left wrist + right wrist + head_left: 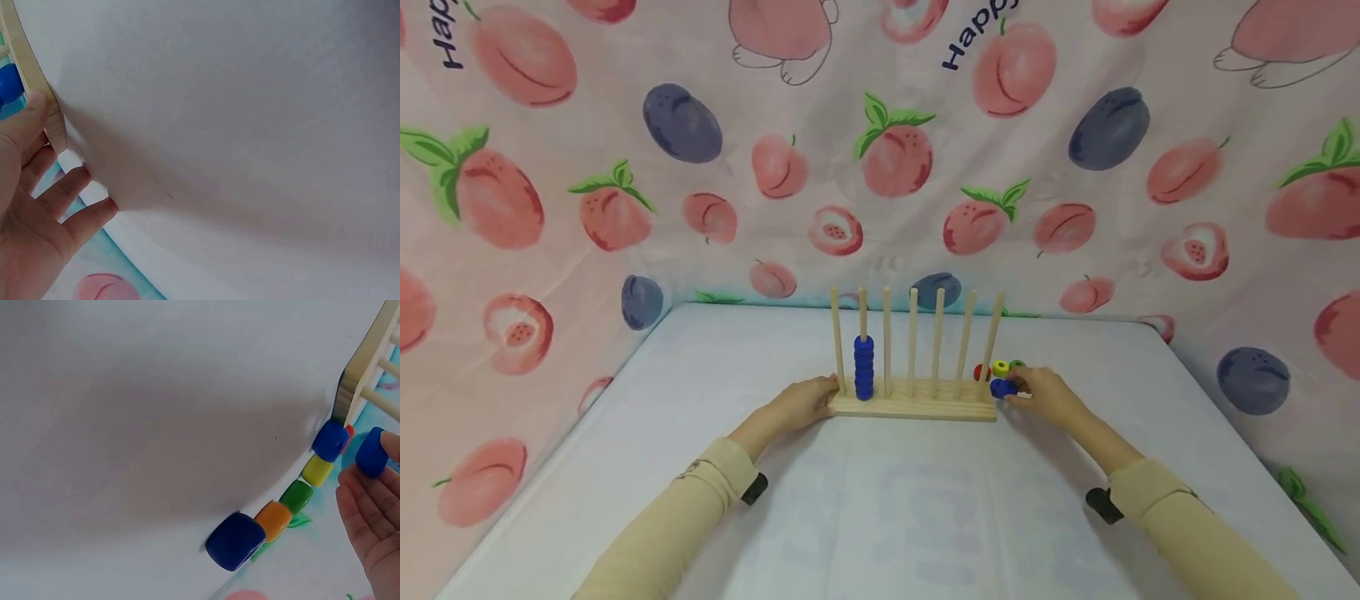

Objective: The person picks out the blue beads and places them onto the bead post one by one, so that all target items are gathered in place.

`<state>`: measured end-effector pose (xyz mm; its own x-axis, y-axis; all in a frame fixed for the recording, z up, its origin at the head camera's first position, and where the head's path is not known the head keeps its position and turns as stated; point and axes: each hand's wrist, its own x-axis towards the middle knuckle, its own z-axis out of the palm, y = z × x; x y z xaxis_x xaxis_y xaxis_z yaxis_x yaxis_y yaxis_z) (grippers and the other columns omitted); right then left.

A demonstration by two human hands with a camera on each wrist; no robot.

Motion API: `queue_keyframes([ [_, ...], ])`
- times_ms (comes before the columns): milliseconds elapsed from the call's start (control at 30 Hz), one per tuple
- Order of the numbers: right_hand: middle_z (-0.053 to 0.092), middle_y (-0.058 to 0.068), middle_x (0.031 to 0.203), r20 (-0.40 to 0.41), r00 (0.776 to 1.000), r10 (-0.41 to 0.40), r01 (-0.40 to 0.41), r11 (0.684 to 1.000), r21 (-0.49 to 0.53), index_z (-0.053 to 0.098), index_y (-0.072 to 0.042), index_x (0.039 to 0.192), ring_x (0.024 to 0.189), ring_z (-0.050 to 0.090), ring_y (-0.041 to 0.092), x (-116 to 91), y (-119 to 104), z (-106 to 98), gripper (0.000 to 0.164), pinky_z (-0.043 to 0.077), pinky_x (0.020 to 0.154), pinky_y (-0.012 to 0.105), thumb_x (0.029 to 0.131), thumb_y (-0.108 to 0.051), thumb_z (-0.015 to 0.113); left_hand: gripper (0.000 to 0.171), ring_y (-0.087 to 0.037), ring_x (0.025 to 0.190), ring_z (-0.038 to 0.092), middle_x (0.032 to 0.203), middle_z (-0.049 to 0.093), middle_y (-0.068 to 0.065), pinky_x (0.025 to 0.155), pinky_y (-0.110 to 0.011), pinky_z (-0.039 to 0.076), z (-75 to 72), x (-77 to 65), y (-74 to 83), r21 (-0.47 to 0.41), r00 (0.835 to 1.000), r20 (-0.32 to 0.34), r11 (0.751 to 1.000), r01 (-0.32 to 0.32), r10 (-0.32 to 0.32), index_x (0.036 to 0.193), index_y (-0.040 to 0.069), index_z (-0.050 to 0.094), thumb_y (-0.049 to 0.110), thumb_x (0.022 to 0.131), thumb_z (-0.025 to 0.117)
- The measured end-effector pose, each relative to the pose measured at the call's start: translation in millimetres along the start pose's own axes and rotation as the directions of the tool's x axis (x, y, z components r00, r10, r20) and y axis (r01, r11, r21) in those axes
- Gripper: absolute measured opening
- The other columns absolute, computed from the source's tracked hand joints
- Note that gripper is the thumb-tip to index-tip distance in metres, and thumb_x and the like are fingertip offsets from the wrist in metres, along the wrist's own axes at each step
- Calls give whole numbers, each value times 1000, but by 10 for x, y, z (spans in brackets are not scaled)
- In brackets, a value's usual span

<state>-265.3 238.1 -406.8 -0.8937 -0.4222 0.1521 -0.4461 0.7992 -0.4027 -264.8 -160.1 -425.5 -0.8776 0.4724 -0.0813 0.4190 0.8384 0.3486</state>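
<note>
A wooden bead stand [917, 407] with several upright pegs stands mid-table. A stack of blue beads [864, 368] fills the lower part of its second peg from the left. My left hand [807, 402] grips the base's left end; in the left wrist view the thumb [31, 119] presses its edge and the other fingers spread beyond it. My right hand [375, 519] pinches a blue bead [372, 453] off the table, just past the stand's right end. Below that end lies another blue bead [331, 440], touching or almost touching the base.
Beside the stand's right end lie a red bead [981, 372], a yellow bead [1001, 367] and a green bead [1017, 364]. The right wrist view also shows an orange bead [274, 520] and a dark blue bead [235, 542]. A fruit-print cloth [895, 233] hangs behind the white table [880, 500].
</note>
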Motion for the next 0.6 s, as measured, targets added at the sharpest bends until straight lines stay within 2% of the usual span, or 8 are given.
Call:
queue_keyframes([
  [300,70,19,90,-24,1000,-10,11,1000,20,63,10,104,82,67,29,-102,-93,28,29,58,73,40,82,-7,71,49,-41,129,44,144,41,-23,109,-52,36,-6,-7,-14,5,1000,-5,1000,-20,20,135,-3,46,15,91,61],
  [600,70,16,89,-87,991,-97,101,994,43,65,8,103,80,67,28,-111,-229,41,27,59,71,38,80,-6,72,50,-38,130,44,145,41,-20,109,-52,37,-35,-39,11,28,1000,-3,1000,-4,4,136,-2,46,17,92,61],
])
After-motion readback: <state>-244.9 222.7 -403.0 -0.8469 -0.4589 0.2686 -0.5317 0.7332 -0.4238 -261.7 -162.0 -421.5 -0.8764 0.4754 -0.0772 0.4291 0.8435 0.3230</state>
